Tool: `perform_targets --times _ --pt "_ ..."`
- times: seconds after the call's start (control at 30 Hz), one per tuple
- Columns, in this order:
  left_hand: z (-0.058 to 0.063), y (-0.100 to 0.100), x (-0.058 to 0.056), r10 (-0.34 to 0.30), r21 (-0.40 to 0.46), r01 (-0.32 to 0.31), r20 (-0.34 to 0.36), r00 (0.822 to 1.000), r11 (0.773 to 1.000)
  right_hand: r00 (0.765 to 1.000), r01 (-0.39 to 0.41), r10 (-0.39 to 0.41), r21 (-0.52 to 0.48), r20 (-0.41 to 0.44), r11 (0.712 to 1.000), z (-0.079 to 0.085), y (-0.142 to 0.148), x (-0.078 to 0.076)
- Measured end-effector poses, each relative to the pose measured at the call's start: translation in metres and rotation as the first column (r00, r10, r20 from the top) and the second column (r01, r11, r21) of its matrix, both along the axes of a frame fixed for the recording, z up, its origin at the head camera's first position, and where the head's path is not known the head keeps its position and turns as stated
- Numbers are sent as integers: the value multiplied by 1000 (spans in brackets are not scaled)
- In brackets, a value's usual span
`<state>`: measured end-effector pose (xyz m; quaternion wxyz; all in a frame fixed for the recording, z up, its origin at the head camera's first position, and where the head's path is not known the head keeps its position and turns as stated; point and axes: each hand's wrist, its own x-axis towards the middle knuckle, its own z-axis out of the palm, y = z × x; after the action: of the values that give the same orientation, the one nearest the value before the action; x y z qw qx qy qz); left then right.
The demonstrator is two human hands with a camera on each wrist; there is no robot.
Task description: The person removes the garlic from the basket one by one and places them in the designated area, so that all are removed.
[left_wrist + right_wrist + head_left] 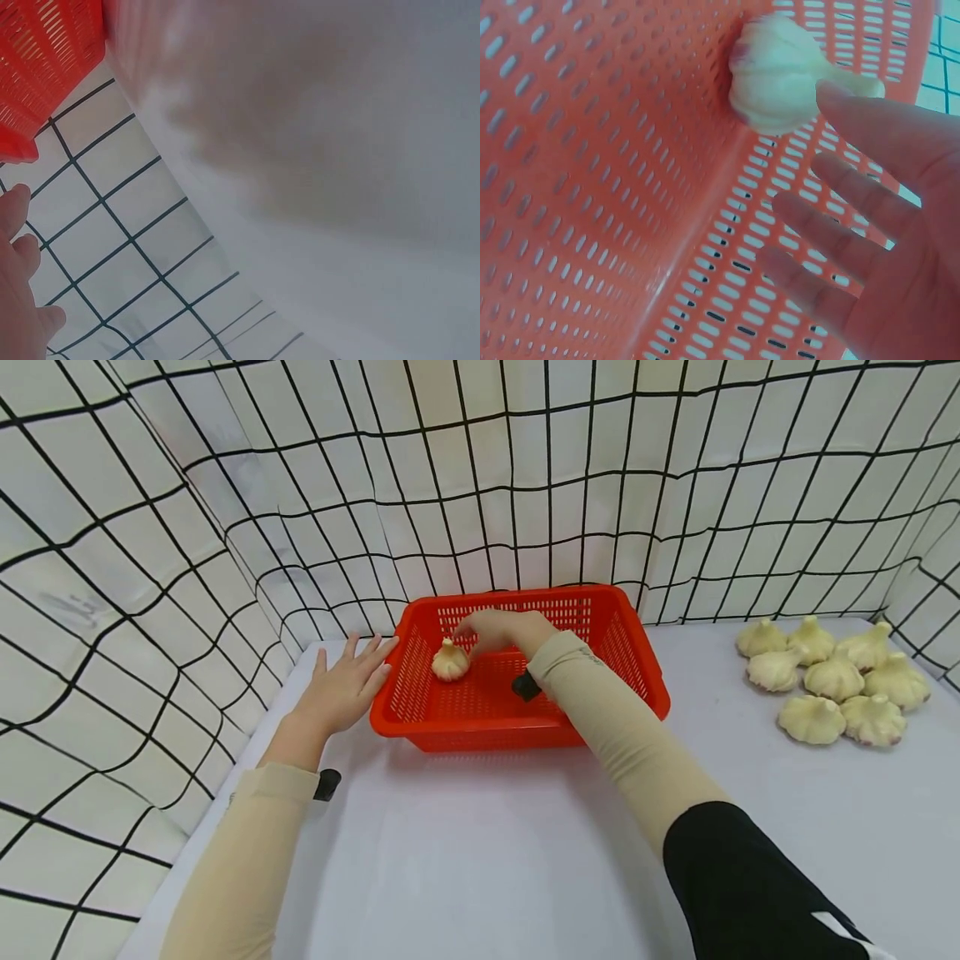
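Observation:
One garlic bulb point(451, 661) sits on the floor of the red plastic basket point(480, 740), toward its left side. My right hand point(501, 632) reaches down into the basket just right of that bulb. In the right wrist view the fingers point(832, 232) are spread and hold nothing; the thumb overlaps the stem of the garlic bulb point(776, 79), and whether it touches cannot be told. My left hand point(347, 687) is outside, with fingers extended at the basket's left rim. Only part of the left hand point(19, 277) shows in the left wrist view.
Several garlic bulbs point(834, 678) lie grouped on the white table point(480, 860) at the right. Black netting point(465, 489) over white panels rises behind the basket and along the left side point(112, 635).

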<state>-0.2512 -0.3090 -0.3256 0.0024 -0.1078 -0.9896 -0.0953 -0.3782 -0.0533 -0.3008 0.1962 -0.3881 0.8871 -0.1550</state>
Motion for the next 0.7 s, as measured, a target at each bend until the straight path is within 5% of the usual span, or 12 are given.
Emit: perform_targets --times 0.17,0.4,0.7 --pt "0 1 1 1 -1 -1 -5 1000 1000 998 -16 13 35 68 999 -1 -7 2" --pt "1 2 2 -4 4 4 -13 1000 1000 998 -41 36 79 59 996 -2 -12 3" --pt "-3 1 1 4 6 -4 -11 1000 1000 987 -43 44 -5 157 999 -10 -8 -4"
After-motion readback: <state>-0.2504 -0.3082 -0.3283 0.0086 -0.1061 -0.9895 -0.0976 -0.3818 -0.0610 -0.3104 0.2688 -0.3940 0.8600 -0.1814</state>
